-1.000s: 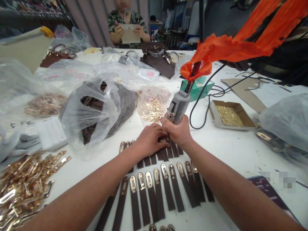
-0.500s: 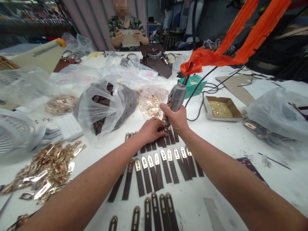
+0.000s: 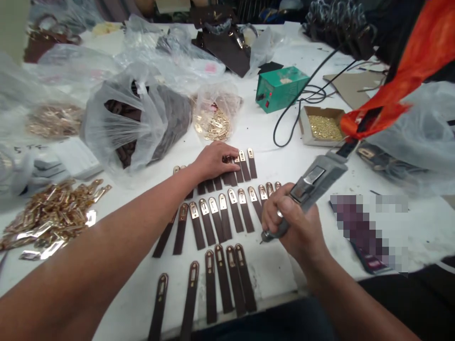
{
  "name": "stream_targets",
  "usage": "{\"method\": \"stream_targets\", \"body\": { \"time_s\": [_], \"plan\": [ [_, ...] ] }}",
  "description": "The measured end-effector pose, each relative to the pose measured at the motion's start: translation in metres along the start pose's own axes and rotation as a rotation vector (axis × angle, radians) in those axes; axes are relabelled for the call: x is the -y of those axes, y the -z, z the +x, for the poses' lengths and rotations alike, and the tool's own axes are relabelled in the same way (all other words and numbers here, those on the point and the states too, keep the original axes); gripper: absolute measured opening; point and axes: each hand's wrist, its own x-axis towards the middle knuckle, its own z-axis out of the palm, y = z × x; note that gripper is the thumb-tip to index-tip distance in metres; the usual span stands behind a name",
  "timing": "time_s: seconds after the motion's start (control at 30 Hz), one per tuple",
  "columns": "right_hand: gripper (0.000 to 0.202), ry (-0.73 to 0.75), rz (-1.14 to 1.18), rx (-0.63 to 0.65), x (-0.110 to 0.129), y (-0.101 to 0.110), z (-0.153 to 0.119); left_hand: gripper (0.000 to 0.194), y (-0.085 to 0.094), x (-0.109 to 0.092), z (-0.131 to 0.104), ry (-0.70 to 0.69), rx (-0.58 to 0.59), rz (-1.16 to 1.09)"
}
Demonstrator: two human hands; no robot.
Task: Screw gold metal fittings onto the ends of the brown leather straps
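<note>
My right hand [image 3: 296,222] is wrapped round a grey electric screwdriver [image 3: 314,182], its tip pointing down to the left above the table. An orange cloth strip [image 3: 377,113] is tied at the tool's rear end. My left hand [image 3: 218,161] rests over the back row of dark brown straps, with thumb and fingers bent at a strap [image 3: 229,176]; whether it grips it is hidden. Gold plates with slots sit on the strap ends. A middle row [image 3: 214,220] and a front row [image 3: 220,279] of such straps lie nearer to me.
Loose gold plates [image 3: 60,213] are piled at left. Plastic bags of brown pieces [image 3: 128,118] and gold parts [image 3: 216,121] stand behind. A green box [image 3: 280,87] with a cable, a carton of small brass pieces [image 3: 323,125] and a phone-like object [image 3: 369,255] are on the right.
My right hand has pulled the screwdriver back from the rear strap row, toward me and to the right. My left hand remains at that row. The view has tilted down.
</note>
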Motion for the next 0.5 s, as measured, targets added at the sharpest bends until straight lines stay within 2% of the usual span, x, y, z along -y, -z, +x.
{"method": "stream_targets", "body": {
  "time_s": [0.1, 0.27, 0.5],
  "plan": [
    [0.032, 0.078, -0.036, -0.034, -0.0108, 0.0062, -0.0104, 0.038, -0.0001, -0.0013, -0.0005, -0.012, -0.003, 0.018],
    [0.026, 0.179, -0.057, -0.052, -0.0096, 0.0032, -0.0115, 0.038, -0.0002, -0.0016, -0.0005, -0.017, -0.001, 0.029],
    [0.029, 0.162, -0.070, -0.079, -0.0096, -0.0021, -0.0124, 0.038, -0.0015, -0.0011, -0.0007, -0.022, -0.019, 0.023]
  ]
}}
